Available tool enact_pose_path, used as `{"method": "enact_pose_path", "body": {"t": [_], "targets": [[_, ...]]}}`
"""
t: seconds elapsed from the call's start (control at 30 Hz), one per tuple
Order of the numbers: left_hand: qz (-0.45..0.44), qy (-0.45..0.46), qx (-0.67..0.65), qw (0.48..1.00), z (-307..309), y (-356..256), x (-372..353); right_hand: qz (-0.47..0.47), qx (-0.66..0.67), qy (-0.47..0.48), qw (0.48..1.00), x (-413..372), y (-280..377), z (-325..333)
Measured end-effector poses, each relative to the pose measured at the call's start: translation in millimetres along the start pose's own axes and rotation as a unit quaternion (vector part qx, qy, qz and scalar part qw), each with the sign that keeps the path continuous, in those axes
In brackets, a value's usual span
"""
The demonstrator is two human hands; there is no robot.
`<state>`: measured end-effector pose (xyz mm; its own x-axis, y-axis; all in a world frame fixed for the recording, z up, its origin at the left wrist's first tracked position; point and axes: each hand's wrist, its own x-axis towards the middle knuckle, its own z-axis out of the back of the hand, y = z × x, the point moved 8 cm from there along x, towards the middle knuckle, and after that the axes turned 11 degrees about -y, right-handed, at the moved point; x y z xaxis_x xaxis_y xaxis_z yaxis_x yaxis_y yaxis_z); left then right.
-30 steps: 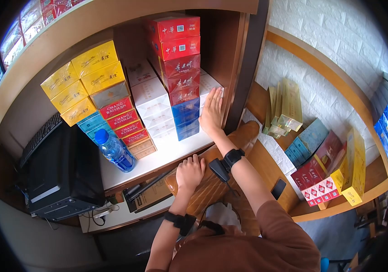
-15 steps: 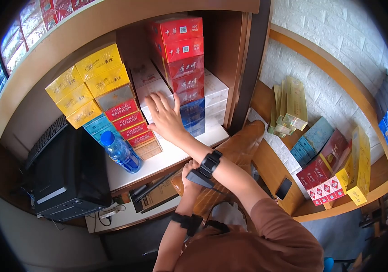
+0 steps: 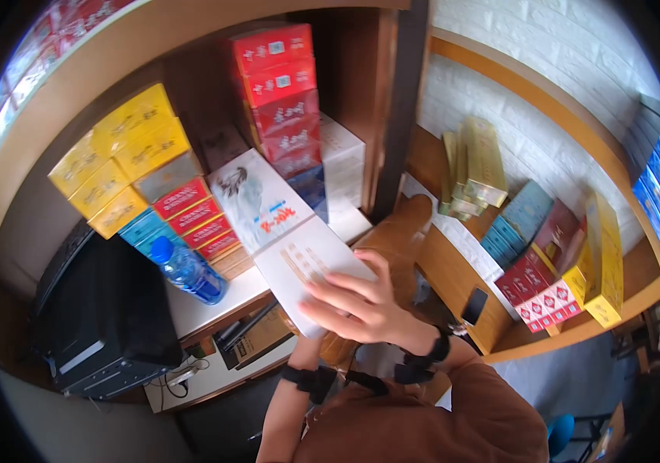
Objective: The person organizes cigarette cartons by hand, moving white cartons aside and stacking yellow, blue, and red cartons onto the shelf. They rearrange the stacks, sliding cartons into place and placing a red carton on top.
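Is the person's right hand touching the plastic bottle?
No, the right hand lies with spread fingers on a white box, apart from the plastic bottle.

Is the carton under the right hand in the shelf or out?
At least partly out: the white carton juts past the shelf edge.
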<state>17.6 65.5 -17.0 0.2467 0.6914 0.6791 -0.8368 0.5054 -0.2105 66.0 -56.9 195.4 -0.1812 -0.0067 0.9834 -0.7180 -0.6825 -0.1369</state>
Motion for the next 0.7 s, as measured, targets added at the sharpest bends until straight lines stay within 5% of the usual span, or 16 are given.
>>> {"method": "enact_pose_path", "body": {"t": [0.1,0.17,0.23,0.27,0.37,0.43,0.7], "targets": [[-0.055,0.008,0.068,0.996,-9.4,2.5,-12.6,-0.036,0.061,-0.006,0.997,4.7,-17.7,62.7],[-0.067,0.027,0.113,0.991,-11.6,4.7,-10.0,-0.194,0.115,0.012,0.974,2.8,-42.1,95.4],[-0.004,0.137,0.080,0.987,12.6,-5.9,14.1,-0.232,0.092,0.008,0.968,-4.7,-48.0,117.8],[0.002,0.111,0.037,0.993,17.8,-8.0,18.6,-0.267,0.080,0.000,0.960,-9.0,-52.5,126.2],[0.031,0.148,0.053,0.987,24.6,-11.7,30.3,-0.215,0.010,0.032,0.976,-16.8,-46.7,135.1],[0.004,0.043,0.058,0.997,34.4,-18.8,38.5,-0.198,-0.013,0.046,0.979,-16.5,-50.6,138.4],[0.010,0.018,0.061,0.998,37.8,-19.7,40.0,-0.066,-0.068,0.117,0.989,47.5,-99.8,128.7]]}}
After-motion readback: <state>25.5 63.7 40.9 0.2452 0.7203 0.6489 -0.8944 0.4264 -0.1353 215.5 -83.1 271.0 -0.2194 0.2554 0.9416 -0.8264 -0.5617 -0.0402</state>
